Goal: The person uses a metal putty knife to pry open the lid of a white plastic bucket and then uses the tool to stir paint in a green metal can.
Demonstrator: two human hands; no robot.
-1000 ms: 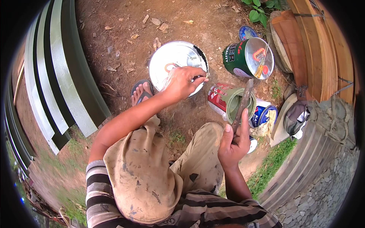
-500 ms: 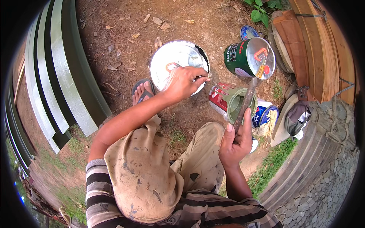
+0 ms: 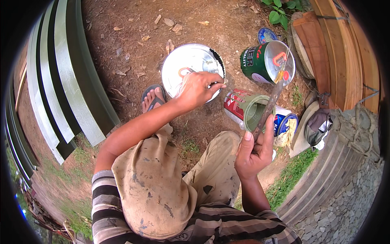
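My left hand (image 3: 197, 90) is over the silver top of a large round can (image 3: 199, 57) with an orange handle and a dark smear on its right edge. Its thumb and fingers are pinched together, and what lies between them is too small to name. My right hand (image 3: 254, 156) grips a dark, grey-brown stick (image 3: 271, 105), tilted up and to the right. The stick passes in front of the open mouth of a red and white paint can (image 3: 235, 103), whose inside is coated grey-green.
A green can (image 3: 254, 61) with a silver top lies beyond the stick, a blue can (image 3: 284, 124) nearby with a pale rag. Long grey-green painted panels (image 3: 69, 61) stand at the left, wooden boards (image 3: 349, 53) at the right. A cap (image 3: 317, 124) lies near the boards.
The stick has swung slightly right, and its tip now overlaps the green can's top. My right hand has shifted a little; my left hand stays pinched over the silver can.
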